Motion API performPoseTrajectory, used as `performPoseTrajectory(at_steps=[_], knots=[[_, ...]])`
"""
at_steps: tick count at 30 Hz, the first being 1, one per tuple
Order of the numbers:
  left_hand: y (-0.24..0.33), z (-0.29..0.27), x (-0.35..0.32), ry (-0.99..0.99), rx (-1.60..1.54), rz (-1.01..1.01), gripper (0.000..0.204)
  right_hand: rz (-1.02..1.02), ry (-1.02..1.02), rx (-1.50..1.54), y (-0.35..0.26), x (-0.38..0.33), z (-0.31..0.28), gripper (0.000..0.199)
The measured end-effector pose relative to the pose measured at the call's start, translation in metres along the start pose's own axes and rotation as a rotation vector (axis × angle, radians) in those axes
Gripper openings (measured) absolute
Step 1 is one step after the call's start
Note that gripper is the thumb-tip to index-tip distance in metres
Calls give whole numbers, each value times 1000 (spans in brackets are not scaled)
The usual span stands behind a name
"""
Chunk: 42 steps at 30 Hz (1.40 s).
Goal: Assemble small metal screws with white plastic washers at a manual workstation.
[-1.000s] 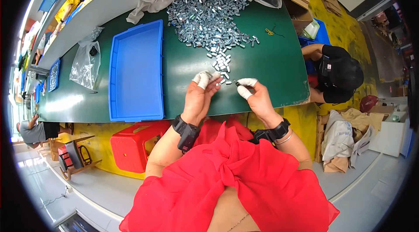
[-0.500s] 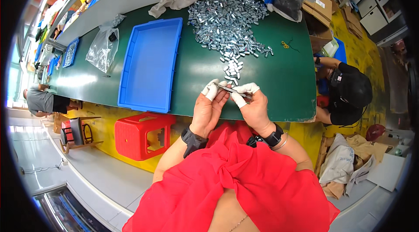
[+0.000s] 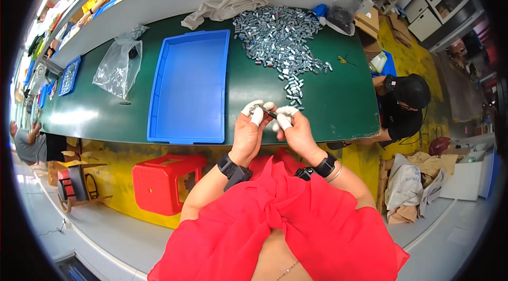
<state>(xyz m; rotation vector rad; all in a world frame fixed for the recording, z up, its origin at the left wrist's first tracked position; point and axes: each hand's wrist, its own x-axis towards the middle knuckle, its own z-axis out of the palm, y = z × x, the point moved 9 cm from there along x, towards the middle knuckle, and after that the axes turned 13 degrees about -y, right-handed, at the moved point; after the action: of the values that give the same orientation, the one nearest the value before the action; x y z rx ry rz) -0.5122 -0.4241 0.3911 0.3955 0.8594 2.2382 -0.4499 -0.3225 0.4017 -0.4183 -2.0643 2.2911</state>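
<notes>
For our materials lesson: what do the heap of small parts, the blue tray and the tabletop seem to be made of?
Heap of small parts: probably metal, silvery-grey with bright glints. Blue tray: likely moulded plastic, uniform colour, smooth matte walls. Tabletop: green covering with soft sheen, perhaps rubber or vinyl; unclear.

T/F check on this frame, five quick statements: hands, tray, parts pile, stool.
1. Both hands meet on one small metal part. True: left hand and right hand pinch it between white-capped fingertips.
2. The blue tray is full of parts. False: it shows only bare blue floor.
3. The pile of metal parts lies right of the tray on the green table. True.
4. The red stool stands on the table. False: it stands on the floor below the table edge.
5. A clear plastic bag lies inside the tray. False: it lies left of it.
</notes>
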Motion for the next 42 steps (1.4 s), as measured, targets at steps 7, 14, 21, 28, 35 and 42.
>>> performPoseTrajectory(at_steps=[7,14,21,28,35,42], knots=[[-13,2,1,-137,-25,-164,22,337,-170,626,39,-20,19,15],[-35,13,8,-206,53,-218,23,203,105,152,38,-21,-16,28],[-53,19,27,-87,72,-201,23,363,-132,380,48,-9,-40,23],[-70,2,48,317,-78,-133,24,-45,-30,-140,14,19,-95,17],[-84,30,48,210,-162,-155,27,-102,-140,-88,20,37,-86,16],[-68,26,33,118,-103,-154,29,353,-289,361,54,24,-44,21]])
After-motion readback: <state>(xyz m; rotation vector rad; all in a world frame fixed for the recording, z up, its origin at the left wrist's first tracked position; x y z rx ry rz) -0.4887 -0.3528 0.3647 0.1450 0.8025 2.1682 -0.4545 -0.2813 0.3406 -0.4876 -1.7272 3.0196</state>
